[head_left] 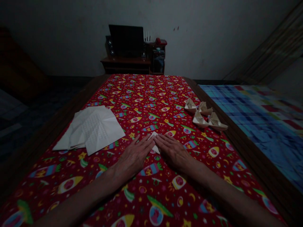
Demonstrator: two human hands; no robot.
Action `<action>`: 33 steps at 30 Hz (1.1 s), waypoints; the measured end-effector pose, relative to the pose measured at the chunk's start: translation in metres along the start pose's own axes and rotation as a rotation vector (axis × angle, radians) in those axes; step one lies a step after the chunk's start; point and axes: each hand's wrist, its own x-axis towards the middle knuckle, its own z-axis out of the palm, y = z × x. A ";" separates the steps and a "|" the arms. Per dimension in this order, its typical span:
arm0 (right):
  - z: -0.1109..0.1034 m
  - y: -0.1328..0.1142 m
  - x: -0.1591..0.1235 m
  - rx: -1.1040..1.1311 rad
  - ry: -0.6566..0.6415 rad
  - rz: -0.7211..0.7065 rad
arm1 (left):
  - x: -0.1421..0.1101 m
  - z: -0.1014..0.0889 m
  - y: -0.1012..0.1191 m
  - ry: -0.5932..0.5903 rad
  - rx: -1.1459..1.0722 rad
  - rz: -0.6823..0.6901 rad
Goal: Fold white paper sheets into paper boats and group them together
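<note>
Because the work reads from the left of the frame to the right, I list its parts in that order. At mid left, a fanned stack of paper sheets [98,128] lies on the red patterned cloth [151,98]; the upper sheets bear faint creases, and one shows rows of print. I judge these sheets to be the portion left to work.

At lower centre, my left hand [133,157] extends palm down, fingers nearly straight and angled inward, unclenched. Its fingertips bear on the left side of a small folded paper [156,149]. The paper sits at the centre of the frame, slightly below mid-height, in and under the gap between both sets of fingertips. Its narrow upper tip and a pale lower part show; my fingers hide the rest, so I cannot tell its full shape. I judge it partly formed.

To its right, my right hand [174,152] lies likewise flat and unclenched, its fingertips covering the right side of the paper and meeting those of the left. Neither hand closes around it; both press from above.

At mid right, four folded paper forms [200,121] stand grouped near the cloth's edge, apparently complete.
</note>
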 end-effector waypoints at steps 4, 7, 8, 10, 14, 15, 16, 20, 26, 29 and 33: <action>-0.005 0.001 -0.015 0.000 -0.044 0.040 | -0.007 -0.004 -0.002 0.029 0.015 -0.020; -0.011 0.002 -0.021 0.000 -0.036 0.051 | -0.011 -0.007 -0.003 0.062 0.025 -0.044; -0.012 0.003 -0.022 -0.001 -0.033 0.054 | -0.013 -0.007 -0.004 0.070 0.030 -0.050; -0.014 0.002 -0.022 -0.009 -0.023 0.062 | -0.017 -0.009 -0.005 0.075 0.041 -0.062; -0.013 0.001 -0.022 -0.068 0.016 0.090 | -0.023 -0.010 -0.009 0.055 0.049 -0.058; -0.012 0.001 -0.023 -0.081 0.024 0.095 | -0.024 -0.010 -0.010 0.055 0.038 -0.050; -0.011 0.001 -0.022 -0.090 0.033 0.097 | -0.023 -0.009 -0.011 0.064 0.018 -0.045; -0.007 0.000 -0.019 -0.103 0.067 0.092 | -0.011 -0.004 -0.014 0.195 -0.131 -0.091; -0.005 -0.004 -0.013 -0.139 0.102 0.130 | 0.017 -0.001 -0.009 0.286 -0.103 -0.244; -0.009 -0.005 -0.010 -0.136 0.056 0.143 | 0.026 -0.004 -0.007 0.205 -0.133 -0.347; -0.018 -0.009 0.003 -0.157 0.006 0.191 | 0.035 -0.008 -0.011 0.104 -0.416 -0.472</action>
